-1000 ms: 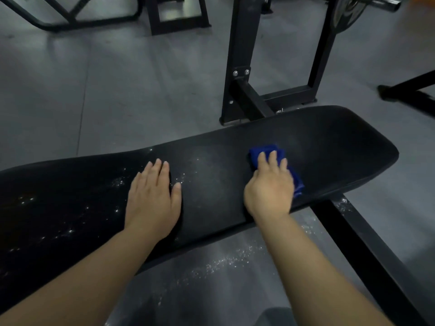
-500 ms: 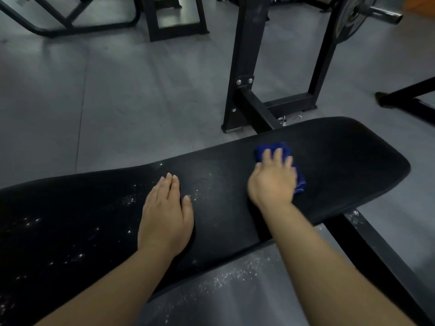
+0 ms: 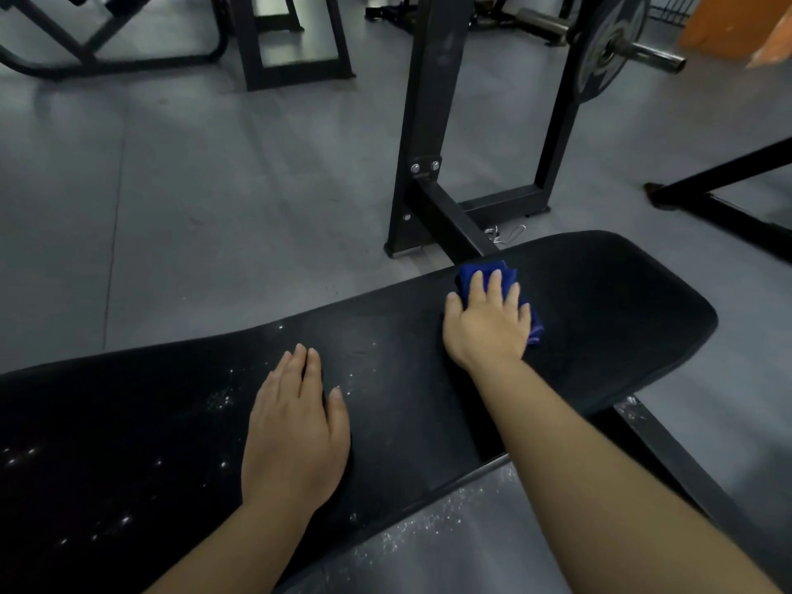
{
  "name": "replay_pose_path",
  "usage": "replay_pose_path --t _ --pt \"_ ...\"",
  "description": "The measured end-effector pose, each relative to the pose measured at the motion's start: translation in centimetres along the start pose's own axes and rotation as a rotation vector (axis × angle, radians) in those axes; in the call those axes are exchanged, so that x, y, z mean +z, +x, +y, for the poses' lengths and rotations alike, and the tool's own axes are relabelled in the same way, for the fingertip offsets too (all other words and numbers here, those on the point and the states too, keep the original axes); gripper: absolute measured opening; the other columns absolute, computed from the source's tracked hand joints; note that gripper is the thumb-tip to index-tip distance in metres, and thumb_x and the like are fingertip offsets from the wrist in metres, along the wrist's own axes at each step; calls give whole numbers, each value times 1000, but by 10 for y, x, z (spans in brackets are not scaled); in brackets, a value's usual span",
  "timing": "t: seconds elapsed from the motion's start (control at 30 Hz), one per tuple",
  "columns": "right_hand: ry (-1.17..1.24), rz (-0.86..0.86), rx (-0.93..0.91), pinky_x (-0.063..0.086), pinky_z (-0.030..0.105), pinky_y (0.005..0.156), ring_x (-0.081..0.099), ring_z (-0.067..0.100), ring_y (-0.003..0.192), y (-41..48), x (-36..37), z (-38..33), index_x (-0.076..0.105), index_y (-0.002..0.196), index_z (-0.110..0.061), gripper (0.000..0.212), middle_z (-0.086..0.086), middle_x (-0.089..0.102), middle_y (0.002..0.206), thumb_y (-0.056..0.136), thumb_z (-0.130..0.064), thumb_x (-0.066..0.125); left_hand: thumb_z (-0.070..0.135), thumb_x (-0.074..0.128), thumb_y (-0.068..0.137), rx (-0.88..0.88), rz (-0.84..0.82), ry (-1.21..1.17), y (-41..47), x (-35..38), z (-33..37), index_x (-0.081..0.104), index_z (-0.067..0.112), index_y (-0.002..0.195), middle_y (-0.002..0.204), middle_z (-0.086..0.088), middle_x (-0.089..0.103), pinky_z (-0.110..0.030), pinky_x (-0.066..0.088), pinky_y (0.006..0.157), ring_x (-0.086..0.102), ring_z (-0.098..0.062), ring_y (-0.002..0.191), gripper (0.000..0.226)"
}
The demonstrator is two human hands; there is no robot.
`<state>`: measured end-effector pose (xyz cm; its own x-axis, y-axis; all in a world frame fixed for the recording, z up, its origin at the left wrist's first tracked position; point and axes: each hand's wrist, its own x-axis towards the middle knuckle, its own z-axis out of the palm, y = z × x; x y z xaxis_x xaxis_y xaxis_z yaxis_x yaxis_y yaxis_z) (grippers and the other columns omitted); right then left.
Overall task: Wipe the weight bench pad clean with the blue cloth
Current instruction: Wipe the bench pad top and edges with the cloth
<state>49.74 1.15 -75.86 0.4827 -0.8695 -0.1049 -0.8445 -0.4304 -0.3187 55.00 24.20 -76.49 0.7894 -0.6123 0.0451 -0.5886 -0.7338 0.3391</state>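
Note:
The black weight bench pad (image 3: 600,319) runs across the view from lower left to right. White powder specks dot its left half. The folded blue cloth (image 3: 467,274) lies at the pad's far edge, pressed flat under my right hand (image 3: 488,323), with blue showing past the fingertips and to the right of the hand. My left hand (image 3: 295,435) rests palm down on the pad's middle, fingers together, holding nothing.
A black upright rack post (image 3: 424,122) with a bolted crossbar stands just behind the pad. A barbell with a weight plate (image 3: 608,49) hangs at the upper right. The bench frame leg (image 3: 685,469) runs under the pad. White powder lies on the grey floor (image 3: 428,529).
My right hand has slid the cloth across the pad from the near side to the far edge. The left hand has stayed pressed on the pad.

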Motion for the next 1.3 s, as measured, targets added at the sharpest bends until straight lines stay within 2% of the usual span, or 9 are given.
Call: replay_pose_path --t 0.23,0.43,0.53,0.67,0.8,1.03,1.13,1.2,1.3 --pt "-87 -107 -568 5 37 119 4 13 147 -45 6 -18 15 150 -36 55 -11 7 160 98 -52 25 41 24 97 -26 14 -33 0 -4 3 17 16 151 160 1 14 -32 10 120 7 -10 146 60" --pt "-134 -5 -237 9 49 118 9 24 147 53 -12 22 21 150 -28 57 0 13 160 97 -50 26 41 21 98 -24 -7 -32 -1 -4 2 11 18 152 160 5 8 -31 5 120 0 -7 146 59" --pt "-137 11 -218 5 48 118 6 27 147 53 4 -9 25 149 -27 55 2 15 160 98 -47 23 41 20 98 -21 -15 -21 0 -5 0 11 18 152 161 4 7 -31 4 120 -1 -8 146 60" --pt "-137 -30 -596 10 45 118 16 21 145 28 22 -44 34 144 -31 47 -5 32 154 99 -44 26 40 20 98 -23 -6 -5 0 -8 4 10 17 152 161 3 6 -29 -1 119 -2 -8 146 60" --pt "-111 -108 -889 25 41 111 36 20 136 43 -2 -22 39 143 -28 45 -1 43 146 99 -36 37 39 22 98 -17 -9 0 -1 -8 2 10 17 152 161 3 6 -29 -1 119 -1 -8 146 60" --pt "-260 13 -607 42 45 94 54 35 112 95 -14 -1 60 118 -19 40 13 60 123 97 -36 32 39 20 97 -7 1 -1 -1 -4 0 10 17 152 161 3 6 -29 -1 119 -3 -7 146 60" --pt "-277 -81 -499 42 41 91 55 36 109 91 -5 -39 64 110 -15 41 16 60 123 95 -31 30 39 20 97 -1 7 9 -1 -4 1 9 17 152 161 3 5 -28 -2 119 -4 -7 146 60" --pt "-286 -177 -513 42 41 95 54 35 115 79 8 -73 62 118 -15 46 16 56 131 92 -34 28 39 21 97 3 2 6 -1 -4 1 10 17 152 161 3 5 -27 -4 118 -4 -7 146 60" --pt "-248 -243 -718 42 39 87 56 32 111 44 29 -120 62 114 -21 42 12 59 129 91 -34 30 38 23 97 -1 11 12 -1 -5 2 12 17 152 161 3 7 -25 -5 117 -2 -7 146 60"
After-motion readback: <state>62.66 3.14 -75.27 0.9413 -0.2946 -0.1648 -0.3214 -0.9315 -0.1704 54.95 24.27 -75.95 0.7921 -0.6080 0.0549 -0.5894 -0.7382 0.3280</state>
